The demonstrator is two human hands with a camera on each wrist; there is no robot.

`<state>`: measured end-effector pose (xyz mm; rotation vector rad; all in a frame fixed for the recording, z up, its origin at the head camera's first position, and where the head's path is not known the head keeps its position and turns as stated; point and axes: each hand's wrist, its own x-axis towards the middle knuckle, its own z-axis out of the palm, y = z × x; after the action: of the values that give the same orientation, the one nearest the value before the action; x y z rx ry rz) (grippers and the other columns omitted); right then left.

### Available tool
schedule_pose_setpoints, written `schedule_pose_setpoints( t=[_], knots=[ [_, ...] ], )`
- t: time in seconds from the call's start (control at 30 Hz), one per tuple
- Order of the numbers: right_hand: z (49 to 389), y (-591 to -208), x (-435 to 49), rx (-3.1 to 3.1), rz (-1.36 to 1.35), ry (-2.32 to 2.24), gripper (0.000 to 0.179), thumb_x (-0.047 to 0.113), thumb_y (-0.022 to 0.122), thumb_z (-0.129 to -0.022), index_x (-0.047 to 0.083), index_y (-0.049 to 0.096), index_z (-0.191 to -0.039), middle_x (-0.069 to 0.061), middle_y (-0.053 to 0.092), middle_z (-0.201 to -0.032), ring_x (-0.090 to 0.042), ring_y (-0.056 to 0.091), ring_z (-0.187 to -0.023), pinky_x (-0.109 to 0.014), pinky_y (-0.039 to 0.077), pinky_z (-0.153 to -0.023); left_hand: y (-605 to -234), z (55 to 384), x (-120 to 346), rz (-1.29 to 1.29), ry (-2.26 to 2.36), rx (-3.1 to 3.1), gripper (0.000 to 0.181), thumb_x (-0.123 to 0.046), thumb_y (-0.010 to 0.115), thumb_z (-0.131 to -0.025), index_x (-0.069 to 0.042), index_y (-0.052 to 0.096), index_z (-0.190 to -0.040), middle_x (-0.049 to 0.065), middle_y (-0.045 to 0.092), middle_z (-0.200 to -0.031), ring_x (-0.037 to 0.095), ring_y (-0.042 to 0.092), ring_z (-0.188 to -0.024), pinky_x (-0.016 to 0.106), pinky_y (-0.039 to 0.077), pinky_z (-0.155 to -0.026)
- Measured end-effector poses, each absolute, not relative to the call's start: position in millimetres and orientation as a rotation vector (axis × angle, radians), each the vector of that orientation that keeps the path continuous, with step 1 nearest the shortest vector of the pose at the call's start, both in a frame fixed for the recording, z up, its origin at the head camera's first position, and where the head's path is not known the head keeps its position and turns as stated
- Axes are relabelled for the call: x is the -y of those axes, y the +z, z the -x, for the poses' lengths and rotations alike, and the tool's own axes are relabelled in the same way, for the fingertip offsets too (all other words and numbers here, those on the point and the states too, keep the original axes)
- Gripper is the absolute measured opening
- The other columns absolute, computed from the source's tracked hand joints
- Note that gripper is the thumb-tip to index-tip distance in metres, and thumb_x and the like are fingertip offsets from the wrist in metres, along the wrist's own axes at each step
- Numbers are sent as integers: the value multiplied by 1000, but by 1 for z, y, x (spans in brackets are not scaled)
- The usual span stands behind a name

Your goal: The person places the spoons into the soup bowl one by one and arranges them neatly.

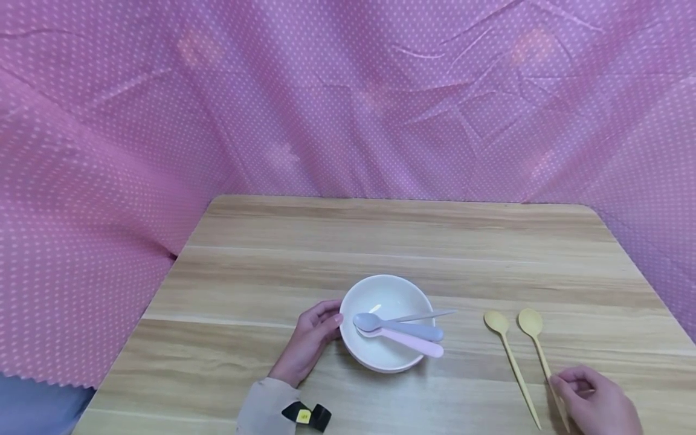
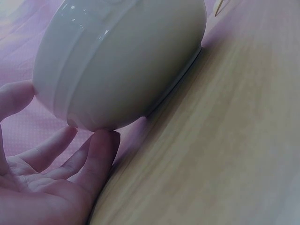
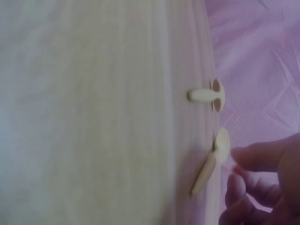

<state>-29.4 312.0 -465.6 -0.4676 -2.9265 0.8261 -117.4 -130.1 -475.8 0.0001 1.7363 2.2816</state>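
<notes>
In the head view my left hand (image 1: 312,338) holds a white bowl (image 1: 353,353) at its left side, thumb at the rim. The left wrist view shows fingertips (image 2: 101,140) against the bowl's outer wall. Across the bowl lie a grey-blue spoon (image 1: 415,330), a pink spoon (image 1: 418,345) and a thin pale handle (image 1: 424,316), their ends past the right rim. My right hand (image 1: 598,402) hovers loosely curled over the handle of a yellow spoon (image 1: 530,322). In the right wrist view its thumb and fingers stand apart from that spoon (image 3: 204,174).
A second yellow spoon (image 1: 496,321) lies left of the first, nearly parallel to it. The wooden table (image 1: 380,235) has rounded far corners. Pink dotted cloth (image 1: 348,109) hangs behind and along both sides.
</notes>
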Motion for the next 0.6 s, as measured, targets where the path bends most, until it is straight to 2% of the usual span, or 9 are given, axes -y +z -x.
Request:
schedule_pose_setpoints(
  t=[0.3,0.6],
  knots=[
    [30,-471,-321,3017,801,853,32,35,62,-86,3,67,-91,5,64,-71,-2,50,-57,-21,37,-53,-476,117,131,-42,2278,-1744,48,-18,61,-91,9,46,-128,19,55,-122,17,60,-104,30,53,-88],
    [29,-470,-318,3043,791,869,33,31,62,-87,-1,67,-93,6,63,-70,-3,50,-57,-22,37,-54,-474,117,131,-45,2277,-1732,48,-15,59,-91,11,44,-129,22,55,-123,17,59,-105,30,52,-87]
  ],
)
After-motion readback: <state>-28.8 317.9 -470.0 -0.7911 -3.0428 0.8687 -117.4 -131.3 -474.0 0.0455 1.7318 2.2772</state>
